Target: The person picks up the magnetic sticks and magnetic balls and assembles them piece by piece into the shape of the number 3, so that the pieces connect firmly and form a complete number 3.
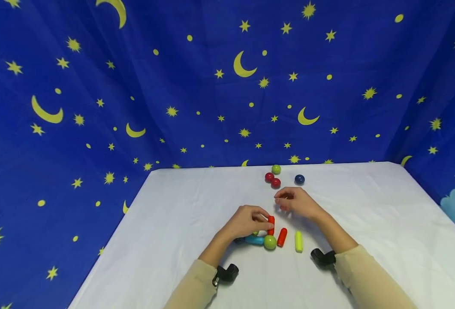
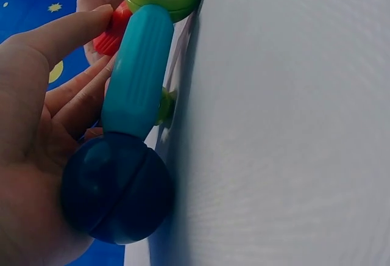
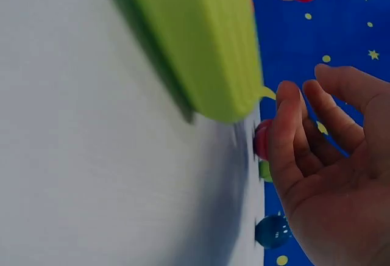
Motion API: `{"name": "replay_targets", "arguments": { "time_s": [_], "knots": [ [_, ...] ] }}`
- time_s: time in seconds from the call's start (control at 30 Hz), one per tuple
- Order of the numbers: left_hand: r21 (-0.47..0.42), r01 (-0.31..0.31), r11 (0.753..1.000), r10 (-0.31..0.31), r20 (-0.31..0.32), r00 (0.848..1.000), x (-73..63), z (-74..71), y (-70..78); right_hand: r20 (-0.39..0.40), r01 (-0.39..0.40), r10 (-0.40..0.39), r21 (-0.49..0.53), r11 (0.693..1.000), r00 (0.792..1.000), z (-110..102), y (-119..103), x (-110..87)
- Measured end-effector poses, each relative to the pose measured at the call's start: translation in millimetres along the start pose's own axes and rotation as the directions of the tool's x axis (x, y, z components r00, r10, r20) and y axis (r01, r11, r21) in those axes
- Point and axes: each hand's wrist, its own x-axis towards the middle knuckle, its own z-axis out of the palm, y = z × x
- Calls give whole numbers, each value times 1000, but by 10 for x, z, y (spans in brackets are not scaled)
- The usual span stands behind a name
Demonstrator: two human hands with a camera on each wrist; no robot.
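Note:
My left hand (image 1: 246, 223) pinches a red rod (image 1: 271, 223) between thumb and fingers. The rod's near end meets a green ball (image 1: 270, 243); I cannot tell whether they are joined. A light-blue rod (image 2: 139, 74) runs from that ball to a dark blue ball (image 2: 117, 188), beside the left palm. Something green (image 1: 255, 233) shows partly behind the left hand. My right hand (image 1: 298, 202) hovers beyond the rods, fingers loosely bent, with nothing between them in the right wrist view. A loose red rod (image 1: 282, 237) and a yellow-green rod (image 1: 298, 241) lie right of the green ball.
Towards the back of the white table (image 1: 188, 201) sit two red balls (image 1: 275, 183), a green ball (image 1: 276, 169) and a dark blue ball (image 1: 299, 180). A blue cloth (image 1: 196, 90) with moons and stars hangs behind. Each wrist wears a black camera mount (image 1: 228, 273).

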Motion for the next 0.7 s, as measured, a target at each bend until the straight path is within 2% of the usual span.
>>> {"name": "replay_targets", "arguments": {
  "time_s": [0.17,0.27,0.43,0.57,0.7],
  "knots": [
    [-1,-37,999,37,7,999,-9,-14,3,-43,-6,4,-43,999,999,-81,-82,124],
    [11,-31,999,31,-2,1000,-24,-28,-7,-68,-1,-7,-123,992,998,-93,-105,220],
    [-4,-31,1000,31,8,999,-22,-16,8,-140,-21,-19,-280,960,990,-101,-86,329],
    [-2,-34,999,34,7,999,-5,0,15,-198,-18,-54,-345,938,979,-98,-58,405],
    [6,-19,1000,19,1,1000,-16,-5,-3,-202,-4,-92,-427,904,975,-62,-27,488]
  ]
}}
